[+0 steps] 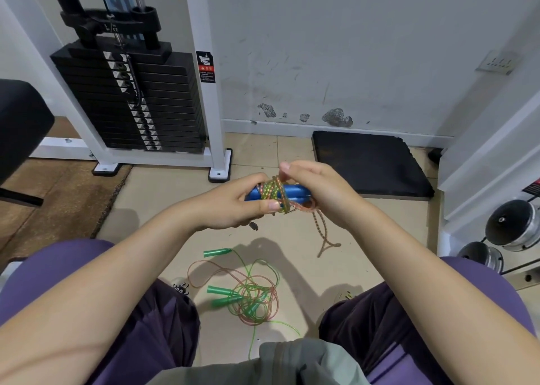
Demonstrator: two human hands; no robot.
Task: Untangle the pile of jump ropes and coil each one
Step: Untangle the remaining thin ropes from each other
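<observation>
Head camera looks down at two hands held over the floor, between the person's knees. Far to the left stands a big black weight stack (128, 101) in a white frame, well away from the work. Next comes the left hand (233, 206); its fingers (257, 181) curl round the left end of the blue handles (292, 191), and the thumb presses on the rope turns. A speckled rope (274, 190) in green, yellow and pink is wound round the middle of those handles. The right hand (318, 191) holds the other end, and its fingers (285, 170) pinch a bit of rope on top of the wrap. A loose tail (323, 232) of the same rope hangs from the right hand and ends in a small loop low by the floor. It looks like this rope is almost coiled and only the tail is left to tuck in. To do it well, the left thumb should press hard so the turns do not slip, and the right hand should pull the tail snug and push it under a turn, not just lay it on top. Each turn should sit next to the last one, not in a lump. Down on the floor (163, 197), well apart from the hands, lies a pile (251, 300) of thin green and pink ropes with green handles (217, 252), knotted together and not yet sorted. To the right, a black mat (368, 165) lies by the wall.
</observation>
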